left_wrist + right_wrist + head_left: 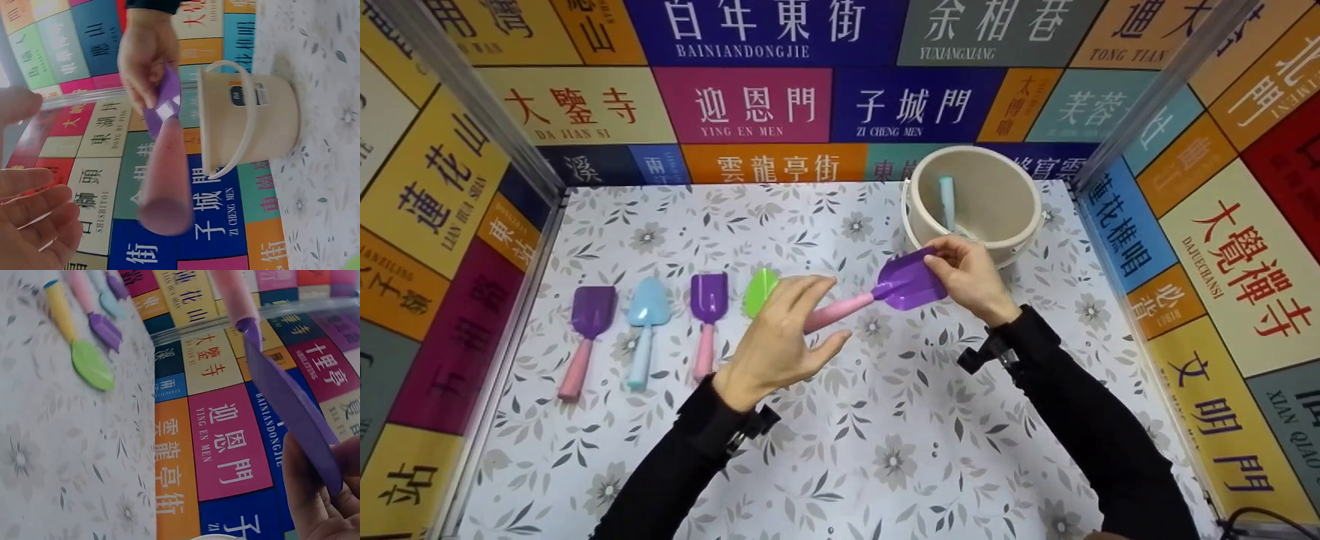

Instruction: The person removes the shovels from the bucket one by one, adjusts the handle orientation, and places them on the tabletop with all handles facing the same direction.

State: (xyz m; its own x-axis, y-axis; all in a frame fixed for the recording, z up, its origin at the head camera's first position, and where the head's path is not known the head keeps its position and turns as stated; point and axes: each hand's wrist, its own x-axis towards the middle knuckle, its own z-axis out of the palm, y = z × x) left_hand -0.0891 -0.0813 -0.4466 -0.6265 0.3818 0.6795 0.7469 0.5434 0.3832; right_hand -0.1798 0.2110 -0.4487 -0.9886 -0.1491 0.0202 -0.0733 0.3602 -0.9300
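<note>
My right hand (971,279) pinches the blade edge of a purple toy shovel (911,283) between thumb and fingers. The shovel is raised above the table, its pink handle (166,174) pointing toward my left hand (771,341). That left hand is spread beside the handle's end; the left wrist view shows a gap between its fingers and the handle. Just behind the right hand stands a beige bucket (997,199), with a light blue handle (947,196) leaning inside it. Under the left hand, a green shovel (93,367) with a yellow handle lies on the table, partly hidden in the head view.
Left of the green shovel lie a purple shovel (709,296), a light blue one (649,306) and another purple one (594,309), in a row on the flowered tabletop (885,420). Panels with printed signs (765,105) wall in the back and both sides.
</note>
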